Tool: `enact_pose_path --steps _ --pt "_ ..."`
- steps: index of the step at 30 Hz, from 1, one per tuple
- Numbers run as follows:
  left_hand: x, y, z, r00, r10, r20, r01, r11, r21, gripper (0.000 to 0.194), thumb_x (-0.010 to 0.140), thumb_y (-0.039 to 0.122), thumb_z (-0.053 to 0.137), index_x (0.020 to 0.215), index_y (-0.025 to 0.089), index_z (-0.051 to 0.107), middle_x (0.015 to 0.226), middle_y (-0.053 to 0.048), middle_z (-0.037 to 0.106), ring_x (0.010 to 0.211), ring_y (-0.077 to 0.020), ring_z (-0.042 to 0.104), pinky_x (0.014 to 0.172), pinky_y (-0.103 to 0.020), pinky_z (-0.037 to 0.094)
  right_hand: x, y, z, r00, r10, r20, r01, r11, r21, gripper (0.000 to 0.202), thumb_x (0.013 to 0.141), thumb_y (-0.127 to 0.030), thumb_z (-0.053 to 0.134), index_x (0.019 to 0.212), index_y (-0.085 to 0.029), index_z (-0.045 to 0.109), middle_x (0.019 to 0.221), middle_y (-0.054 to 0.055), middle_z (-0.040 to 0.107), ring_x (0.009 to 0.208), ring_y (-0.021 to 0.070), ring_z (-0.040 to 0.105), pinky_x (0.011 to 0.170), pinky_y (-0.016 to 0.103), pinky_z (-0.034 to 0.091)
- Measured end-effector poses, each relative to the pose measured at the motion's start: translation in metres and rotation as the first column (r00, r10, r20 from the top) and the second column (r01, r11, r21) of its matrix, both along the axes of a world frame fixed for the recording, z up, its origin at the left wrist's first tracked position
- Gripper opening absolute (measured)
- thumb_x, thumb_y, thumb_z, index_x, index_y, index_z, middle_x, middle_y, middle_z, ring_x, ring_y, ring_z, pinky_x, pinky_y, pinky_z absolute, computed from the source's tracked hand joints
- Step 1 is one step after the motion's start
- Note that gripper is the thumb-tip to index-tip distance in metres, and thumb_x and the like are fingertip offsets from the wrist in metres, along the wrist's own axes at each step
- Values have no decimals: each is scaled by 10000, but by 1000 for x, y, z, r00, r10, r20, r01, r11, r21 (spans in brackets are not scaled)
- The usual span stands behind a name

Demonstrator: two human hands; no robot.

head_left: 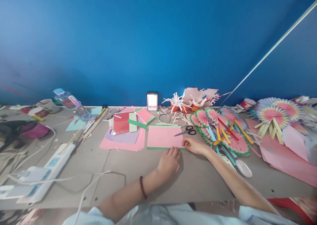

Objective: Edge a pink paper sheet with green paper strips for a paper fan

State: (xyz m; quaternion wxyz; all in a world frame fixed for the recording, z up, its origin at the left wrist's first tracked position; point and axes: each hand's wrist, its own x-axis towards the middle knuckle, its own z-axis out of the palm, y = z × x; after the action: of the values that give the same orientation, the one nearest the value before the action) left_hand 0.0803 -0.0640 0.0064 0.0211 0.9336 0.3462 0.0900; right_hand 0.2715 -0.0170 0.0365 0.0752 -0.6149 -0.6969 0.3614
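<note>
A pink sheet (160, 137) with green strips along its front and back edges lies in front of me. My left hand (170, 162), a beaded bracelet on its wrist, rests at the sheet's front edge with its fingers curled together; what is under them is hidden. At the sheet's front right corner, my right hand (194, 145) pinches the edge with thumb and forefinger. Black scissors (190, 130) lie just behind my right hand, their blades over the sheet. Left of the sheet are more pink sheets (123, 145), a red packet (121, 123) and a folded pink paper (144, 116).
Folded paper fans (218, 122) crowd the right, with a white oval object (244, 168) before them. Paper cups (197, 103) and a phone (152, 101) stand near the blue wall. A bottle (74, 104) leans at left, above a power strip (53, 167) with cables.
</note>
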Motion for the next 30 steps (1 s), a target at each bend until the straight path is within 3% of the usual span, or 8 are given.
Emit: enact_pose_path --steps 4,9,16,19,22,25,28,30 --pt "10 10 -2 998 -41 50 41 999 4 322 859 194 490 1172 120 489 1031 -124 573 964 -250 516 804 -384 426 2 -2 1 988 -42 -150 34 998 -57 88 703 -132 534 770 -181 563 689 -4 612 657 138 562 607 229 414" --pt "7 23 -3 997 -43 61 39 997 73 186 912 192 422 1047 142 539 899 -93 575 875 -230 523 726 -360 410 3 -4 5 898 -170 -407 80 970 -230 91 704 -215 572 774 -188 520 653 -29 558 622 122 562 550 213 417" --pt "6 35 -3 991 -60 122 46 992 116 225 946 192 352 940 156 574 824 -76 563 829 -204 523 702 -341 394 7 -6 6 828 -205 -522 58 957 -284 162 701 -293 599 787 -182 519 694 -6 596 648 132 584 576 238 456" --pt "9 38 -3 981 -74 177 55 993 107 217 940 193 380 917 158 593 819 -71 571 828 -194 536 708 -334 403 13 -8 5 867 -156 -473 58 975 -215 129 748 -289 532 822 -183 532 712 0 601 649 133 585 603 251 465" --pt "11 39 -3 959 -5 284 -19 996 83 216 932 210 413 886 169 620 808 -64 592 811 -188 552 696 -326 414 19 -12 8 943 -83 -323 89 996 4 123 753 -211 481 842 -192 564 813 27 638 778 166 603 724 289 472" --pt "12 38 -1 913 68 401 -76 997 6 240 929 226 426 848 183 648 773 -56 611 777 -175 565 685 -312 428 21 -19 15 977 -52 -209 91 980 179 236 737 -151 480 935 -207 595 1010 58 647 965 203 583 845 323 443" --pt "9 39 4 839 101 534 -59 994 -96 234 923 254 450 869 190 668 778 -57 638 773 -165 581 688 -293 441 16 -25 23 970 8 -244 50 971 233 303 753 -190 540 1050 -225 589 1155 55 608 1090 214 534 919 326 410" --pt "6 40 9 776 132 617 -23 983 -181 240 919 281 462 877 188 679 775 -59 650 757 -157 587 675 -276 445 11 -26 27 958 26 -287 42 972 231 260 784 -272 569 1038 -228 604 1123 44 628 1079 212 543 938 317 398"
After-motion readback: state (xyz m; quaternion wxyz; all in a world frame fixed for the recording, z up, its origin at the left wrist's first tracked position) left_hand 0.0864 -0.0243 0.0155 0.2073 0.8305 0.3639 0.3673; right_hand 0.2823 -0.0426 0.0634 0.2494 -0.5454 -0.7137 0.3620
